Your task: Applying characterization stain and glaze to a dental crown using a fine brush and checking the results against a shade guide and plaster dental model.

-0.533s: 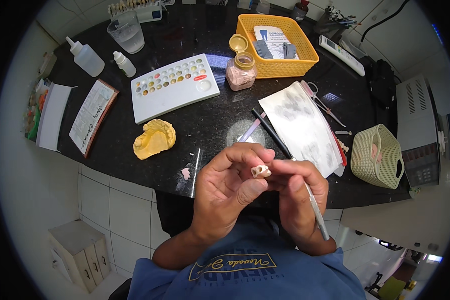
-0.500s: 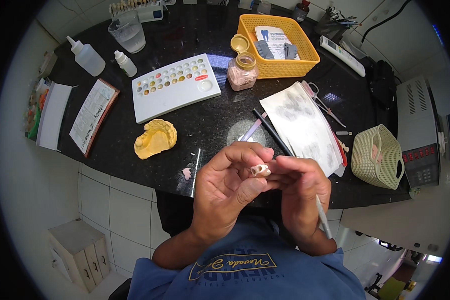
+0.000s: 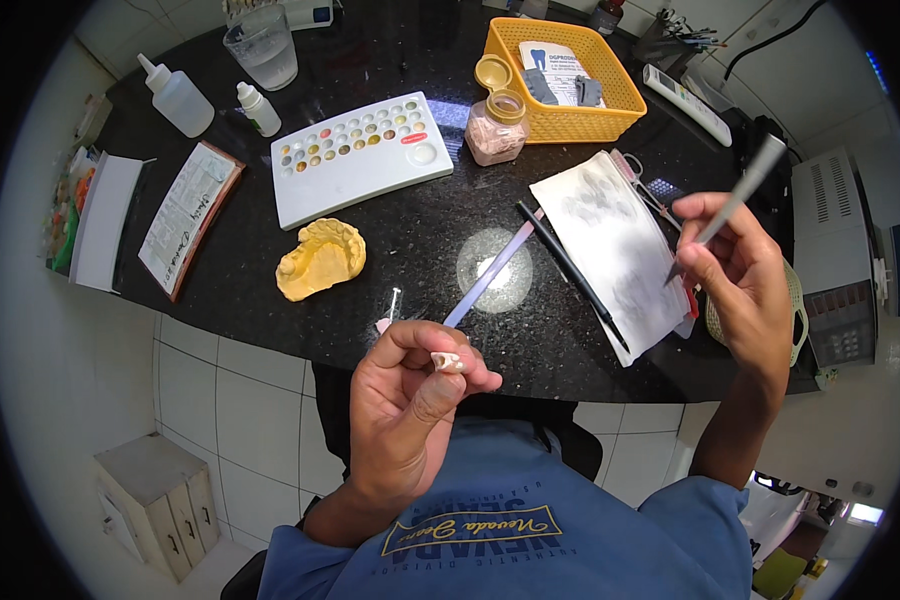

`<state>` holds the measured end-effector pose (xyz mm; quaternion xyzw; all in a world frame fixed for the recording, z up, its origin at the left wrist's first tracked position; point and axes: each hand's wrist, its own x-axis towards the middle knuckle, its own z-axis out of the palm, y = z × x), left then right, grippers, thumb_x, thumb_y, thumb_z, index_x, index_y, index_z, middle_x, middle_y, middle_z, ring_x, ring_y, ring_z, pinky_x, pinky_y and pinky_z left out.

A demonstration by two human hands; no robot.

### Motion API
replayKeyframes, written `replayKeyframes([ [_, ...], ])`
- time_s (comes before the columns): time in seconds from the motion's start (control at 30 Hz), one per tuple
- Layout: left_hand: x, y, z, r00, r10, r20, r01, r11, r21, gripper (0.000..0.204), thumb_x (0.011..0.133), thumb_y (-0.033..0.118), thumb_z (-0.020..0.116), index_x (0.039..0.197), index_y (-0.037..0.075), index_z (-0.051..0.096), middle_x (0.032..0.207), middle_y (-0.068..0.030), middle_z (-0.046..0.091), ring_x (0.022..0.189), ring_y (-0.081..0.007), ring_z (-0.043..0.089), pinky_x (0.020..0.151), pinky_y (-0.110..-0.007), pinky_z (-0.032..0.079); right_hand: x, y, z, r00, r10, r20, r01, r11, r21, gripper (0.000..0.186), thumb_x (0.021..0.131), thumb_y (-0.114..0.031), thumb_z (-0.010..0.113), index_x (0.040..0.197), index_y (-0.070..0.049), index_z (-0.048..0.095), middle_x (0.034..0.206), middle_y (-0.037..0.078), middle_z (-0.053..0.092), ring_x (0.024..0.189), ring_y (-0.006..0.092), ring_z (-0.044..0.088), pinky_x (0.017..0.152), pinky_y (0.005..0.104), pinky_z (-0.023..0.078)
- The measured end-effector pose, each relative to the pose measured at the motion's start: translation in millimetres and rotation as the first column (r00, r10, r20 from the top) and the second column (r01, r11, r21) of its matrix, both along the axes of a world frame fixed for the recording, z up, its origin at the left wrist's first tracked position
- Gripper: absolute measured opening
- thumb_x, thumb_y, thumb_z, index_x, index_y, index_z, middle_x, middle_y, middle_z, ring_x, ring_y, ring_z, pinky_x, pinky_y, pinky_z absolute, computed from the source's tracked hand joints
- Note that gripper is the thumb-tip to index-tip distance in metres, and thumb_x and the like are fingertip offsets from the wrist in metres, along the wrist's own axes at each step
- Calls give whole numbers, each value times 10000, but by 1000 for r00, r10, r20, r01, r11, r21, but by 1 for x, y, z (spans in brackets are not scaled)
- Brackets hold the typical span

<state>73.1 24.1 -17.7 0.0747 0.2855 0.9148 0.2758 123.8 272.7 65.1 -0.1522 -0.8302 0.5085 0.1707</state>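
So the left hand (image 3: 405, 410) is near the middle of the shot, pinching a tiny whitish tooth-shaped piece (image 3: 447, 362) between thumb and fingers, held up at the near edge of the dark counter (image 3: 410, 255). Right hand (image 3: 742, 285) is well off to the right with its fingers curled round a slim grey metal tool (image 3: 745, 187), thick end up toward the far right, thin tip angled down over a smudged white cloth (image 3: 610, 230); can't tell if the tip actually touches it. A black pen-like stick (image 3: 570, 268) runs along the cloth's left side, its near end lying over it, and a lilac strip (image 3: 490, 275) slants from there toward the left hand. Just beyond that hand there's a pink scrap (image 3: 382, 325), mostly hidden. Further left and back you've got a yellow dental cast (image 3: 320, 258), then a white palette (image 3: 335, 195) with rows of coloured wells. Far side: a jar of pink stuff (image 3: 496, 138) right beside a yellow basket (image 3: 590, 127). A pale green basket (image 3: 799, 315) is partly blocked by the right hand.
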Motion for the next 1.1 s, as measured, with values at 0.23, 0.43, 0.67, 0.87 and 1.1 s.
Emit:
replayKeyframes([
  [0.23,1,-16,-1,860,278,-428,-418,864,-280,188,818,-107,606,990,-43,567,955,-118,573,859,-142,616,796,-267,533,-9,-3,-13,918,-157,364,-102,795,598,380,757,8,672,1118,-37,561,745,112,613,652,193,624,611,325,501],
  [0.43,-3,-28,3,693,303,-654,-615,722,-317,242,764,-154,613,988,-64,591,967,-147,574,846,-154,621,788,-252,530,-6,-23,-21,985,-91,149,-54,654,755,194,764,-10,690,941,-5,610,779,97,620,634,182,633,547,280,496],
  [0.67,-9,-33,2,693,276,-666,-613,712,-343,245,746,-151,630,970,-53,606,957,-142,588,834,-154,624,774,-250,526,-18,-50,-29,925,116,362,-329,718,613,217,762,-7,683,958,-21,593,788,100,617,648,222,647,576,328,505],
  [0.87,-14,-38,0,684,312,-660,-647,676,-352,241,739,-146,645,957,-48,618,938,-133,606,815,-152,634,750,-245,534,-25,-55,-18,919,62,390,-313,717,622,218,740,16,663,948,-5,596,769,109,588,640,235,627,577,336,500],
  [1.1,-24,-49,-7,715,358,-601,-659,634,-405,204,772,-147,618,952,-51,614,942,-128,597,843,-152,634,758,-242,547,-40,-50,32,999,1,45,-19,918,397,103,823,4,631,805,29,533,772,46,546,629,47,503,566,181,415],
])
